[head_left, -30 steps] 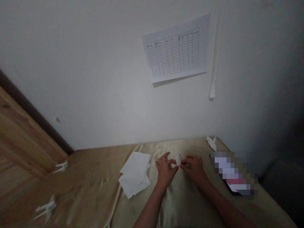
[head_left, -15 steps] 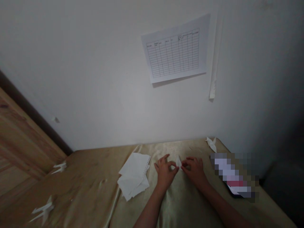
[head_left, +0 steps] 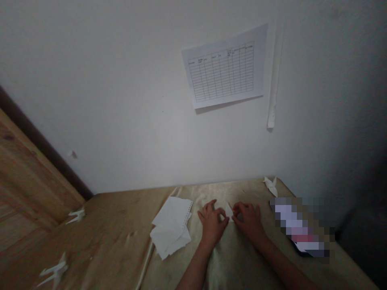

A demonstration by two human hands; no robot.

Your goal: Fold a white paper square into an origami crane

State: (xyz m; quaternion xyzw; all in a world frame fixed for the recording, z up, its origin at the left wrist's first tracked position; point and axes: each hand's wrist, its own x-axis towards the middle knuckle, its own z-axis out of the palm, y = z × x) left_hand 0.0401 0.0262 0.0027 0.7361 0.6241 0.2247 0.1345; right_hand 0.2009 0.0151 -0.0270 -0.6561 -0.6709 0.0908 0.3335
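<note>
A small folded piece of white paper stands between my hands above the table, pointed at the top. My left hand pinches its left side with thumb and index finger, the other fingers spread. On the opposite side, my right hand pinches the right edge with thumb and index finger. The fingertips cover part of the paper. Left of my left hand lies a loose stack of white paper sheets, some with a perforated edge.
A folded paper bird sits at the back right corner, near a phone with a blurred-out screen. Two more folded paper figures, one nearer and one farther, lie at left. A printed table sheet hangs on the wall.
The right hand's fingers have shifted up along the paper's edge, and more of the paper's lower part shows. The whole view has shifted slightly downward.
</note>
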